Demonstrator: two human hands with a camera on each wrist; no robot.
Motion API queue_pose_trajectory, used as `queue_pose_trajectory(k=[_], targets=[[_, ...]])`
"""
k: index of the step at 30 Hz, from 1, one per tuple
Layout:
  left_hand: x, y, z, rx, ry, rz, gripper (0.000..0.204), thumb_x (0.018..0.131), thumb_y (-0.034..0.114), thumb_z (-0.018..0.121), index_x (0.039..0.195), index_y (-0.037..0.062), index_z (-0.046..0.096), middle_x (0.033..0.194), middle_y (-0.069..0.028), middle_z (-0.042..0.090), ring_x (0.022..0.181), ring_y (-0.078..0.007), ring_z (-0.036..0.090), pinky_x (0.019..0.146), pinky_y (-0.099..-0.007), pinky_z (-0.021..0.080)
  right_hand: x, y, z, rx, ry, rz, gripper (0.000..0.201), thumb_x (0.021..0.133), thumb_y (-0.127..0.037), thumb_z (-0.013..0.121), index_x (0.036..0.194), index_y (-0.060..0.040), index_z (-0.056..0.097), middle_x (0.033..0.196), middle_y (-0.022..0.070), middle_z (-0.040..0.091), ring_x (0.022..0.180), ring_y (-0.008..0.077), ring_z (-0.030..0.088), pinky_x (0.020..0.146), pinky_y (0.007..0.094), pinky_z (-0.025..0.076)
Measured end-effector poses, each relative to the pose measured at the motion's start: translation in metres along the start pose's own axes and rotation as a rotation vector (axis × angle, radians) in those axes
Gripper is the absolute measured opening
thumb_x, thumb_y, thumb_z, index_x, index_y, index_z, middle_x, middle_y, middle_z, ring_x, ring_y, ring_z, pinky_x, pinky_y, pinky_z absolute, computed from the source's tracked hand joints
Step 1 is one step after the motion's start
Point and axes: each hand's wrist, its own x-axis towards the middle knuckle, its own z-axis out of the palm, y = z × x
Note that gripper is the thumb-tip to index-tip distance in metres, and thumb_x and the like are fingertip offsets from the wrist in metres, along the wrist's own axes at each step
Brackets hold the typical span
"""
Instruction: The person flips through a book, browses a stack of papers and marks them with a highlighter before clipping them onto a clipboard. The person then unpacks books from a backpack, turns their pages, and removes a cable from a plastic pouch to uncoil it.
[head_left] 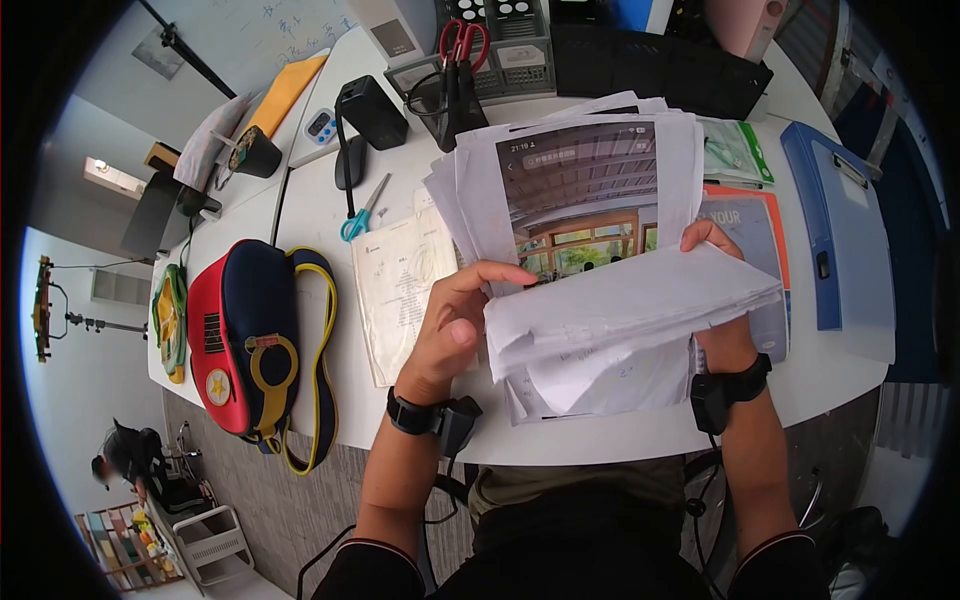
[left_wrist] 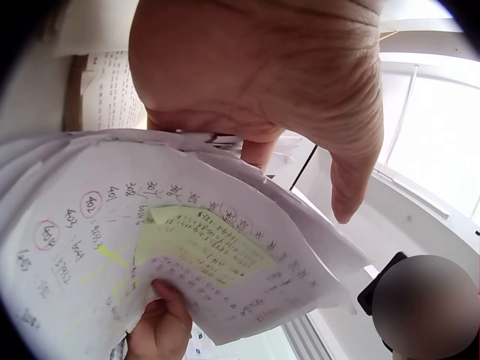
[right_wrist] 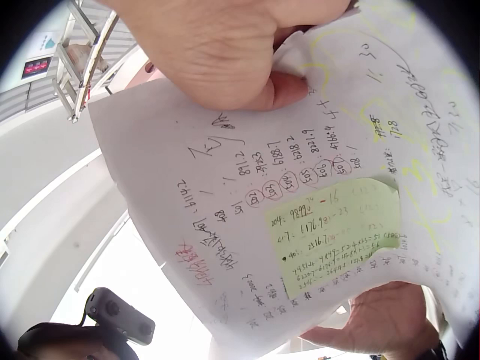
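My right hand (head_left: 725, 340) grips a bent sheaf of papers (head_left: 620, 300) at its right side, fingers over the top edge. In the right wrist view, the right hand (right_wrist: 217, 52) pinches a handwritten sheet (right_wrist: 225, 172) bearing a green sticky note (right_wrist: 337, 232). The left hand (head_left: 445, 325) is at the sheaf's left end, index finger extended along the upper edge and thumb apart. In the left wrist view, the left hand (left_wrist: 262, 67) is above the sheets (left_wrist: 82, 225), partly hidden behind them. Beneath lie more papers, with a printed photo page (head_left: 580, 190) on top.
A red-and-blue bag (head_left: 250, 340), teal scissors (head_left: 365, 210) and a printed booklet (head_left: 405, 290) lie to the left. A pen holder (head_left: 450, 110) and black box (head_left: 372, 112) stand at the back. On the right are a blue clipboard case (head_left: 840, 230) and a notebook (head_left: 770, 300).
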Motion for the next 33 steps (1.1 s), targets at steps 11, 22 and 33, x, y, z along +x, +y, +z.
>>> queue_pose_trajectory(k=[11,22,33], targets=[[-0.001,0.001,0.001,0.036,0.009,-0.003,0.078,0.067,0.055,0.078,0.118,-0.0022,0.063,0.113,-0.0141,0.064,0.106,-0.0232,0.061,0.094,-0.0327,0.046,0.0,0.0,-0.001,0.086,-0.001,0.064,0.029,0.092,-0.035,0.063,0.095,-0.0081,0.053,0.079,-0.0039,0.051,0.071,0.0025,0.051,0.062,0.0165,0.043],[0.002,-0.005,-0.004,0.086,0.03,-0.036,0.033,0.084,0.006,0.065,0.116,-0.003,0.062,0.107,-0.0098,0.067,0.097,-0.0161,0.065,0.089,-0.0272,0.049,0.0,-0.001,-0.006,0.102,-0.044,0.094,0.032,0.09,-0.035,0.068,0.098,-0.0067,0.055,0.085,-0.0021,0.054,0.078,0.0028,0.053,0.07,0.0169,0.043],[0.01,-0.019,-0.003,0.078,0.238,0.128,0.039,0.09,-0.003,0.064,0.126,-0.0017,0.051,0.119,-0.0093,0.063,0.112,-0.0165,0.062,0.095,-0.0305,0.051,0.003,-0.011,0.019,0.085,0.086,0.037,0.047,0.083,0.012,0.053,0.128,0.0035,0.051,0.118,0.0116,0.063,0.108,0.0155,0.06,0.097,0.0271,0.044]])
